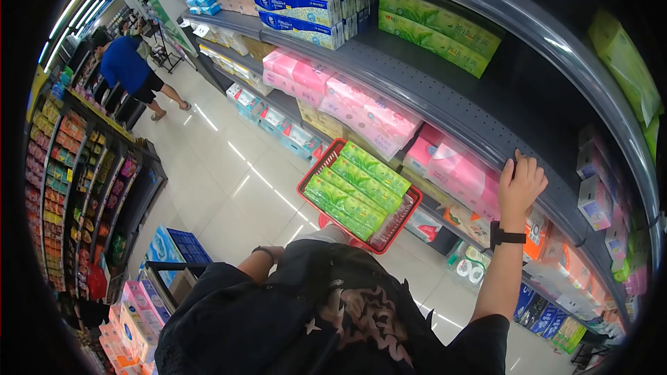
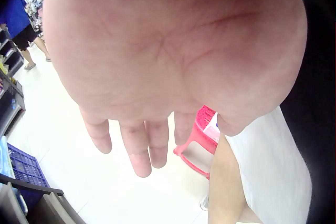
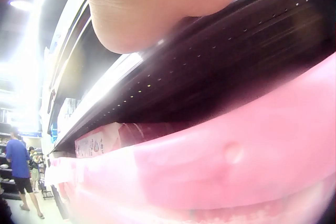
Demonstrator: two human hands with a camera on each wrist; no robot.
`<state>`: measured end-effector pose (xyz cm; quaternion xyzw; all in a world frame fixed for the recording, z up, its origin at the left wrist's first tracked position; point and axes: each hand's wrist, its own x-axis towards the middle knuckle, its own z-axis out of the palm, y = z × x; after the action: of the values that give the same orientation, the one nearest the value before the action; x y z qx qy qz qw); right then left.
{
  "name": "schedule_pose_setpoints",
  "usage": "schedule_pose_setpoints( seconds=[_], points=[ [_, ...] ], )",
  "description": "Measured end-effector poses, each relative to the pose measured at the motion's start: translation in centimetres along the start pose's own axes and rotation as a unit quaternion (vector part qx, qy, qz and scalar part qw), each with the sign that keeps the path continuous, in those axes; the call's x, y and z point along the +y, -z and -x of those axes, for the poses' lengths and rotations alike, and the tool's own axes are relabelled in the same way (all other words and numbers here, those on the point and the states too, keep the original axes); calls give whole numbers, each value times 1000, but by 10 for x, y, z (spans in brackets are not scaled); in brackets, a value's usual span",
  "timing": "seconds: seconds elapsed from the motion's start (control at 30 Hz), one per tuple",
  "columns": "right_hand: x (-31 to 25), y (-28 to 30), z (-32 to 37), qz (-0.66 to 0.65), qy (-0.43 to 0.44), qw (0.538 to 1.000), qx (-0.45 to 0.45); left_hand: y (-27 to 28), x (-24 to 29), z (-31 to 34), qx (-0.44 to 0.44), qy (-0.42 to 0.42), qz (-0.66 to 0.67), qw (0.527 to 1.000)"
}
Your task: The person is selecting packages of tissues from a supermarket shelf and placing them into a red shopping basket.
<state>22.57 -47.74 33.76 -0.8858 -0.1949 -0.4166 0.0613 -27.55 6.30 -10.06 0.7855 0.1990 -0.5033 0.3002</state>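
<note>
The right hand (image 1: 522, 184), with a dark band at its wrist, rests on the front edge of a dark shelf (image 1: 445, 107), its fingers over the edge. Below it lie pink packs (image 1: 462, 177), seen close up in the right wrist view as a pink pack (image 3: 220, 161). Beside the body hangs the left hand (image 1: 274, 253); the left wrist view shows its bare palm (image 2: 173, 50) and loosely hanging fingers holding nothing. A red basket (image 1: 303, 187) with green tissue packs (image 1: 354, 191) stands in front of the body.
On the shelf above are green packs (image 1: 438, 28) and blue-and-white packs (image 1: 299, 17). A person in blue (image 1: 128, 62) stands in the aisle at the upper left. Snack shelves (image 1: 76, 194) line the left side, and a blue crate (image 1: 187, 246) is at the lower left.
</note>
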Motion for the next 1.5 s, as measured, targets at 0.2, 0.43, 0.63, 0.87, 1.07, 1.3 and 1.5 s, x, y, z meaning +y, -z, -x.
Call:
schedule_pose_setpoints(
  seconds=[0.2, 0.43, 0.63, 0.87, 1.07, 1.3, 1.5],
  points=[
    [-1, -1, 0, 8, -5, 1000, -5, 4, -6, -25, -15, 21, 26, 999],
    [-2, -7, 0, 24, -11, 1000, 9, 35, -2, -32, -5, 10, -22, 1000],
    [-5, -5, -3, 38, -23, 999, -3, 95, 69, 29, -9, 56, -81, 995],
    [-1, -15, 0, 49, -20, 998, 29, 115, 57, -11, -30, 9, -121, 992],
    [3, -21, 3, 72, -13, 997, 40, 136, 63, -18, -80, -30, -138, 987],
    [8, -31, 6, 85, -4, 995, 57, 155, 71, -25, -58, -33, -191, 979],
    [9, -33, 7, 93, 1, 993, 69, 156, 71, -30, -73, 0, -156, 985]
  ],
)
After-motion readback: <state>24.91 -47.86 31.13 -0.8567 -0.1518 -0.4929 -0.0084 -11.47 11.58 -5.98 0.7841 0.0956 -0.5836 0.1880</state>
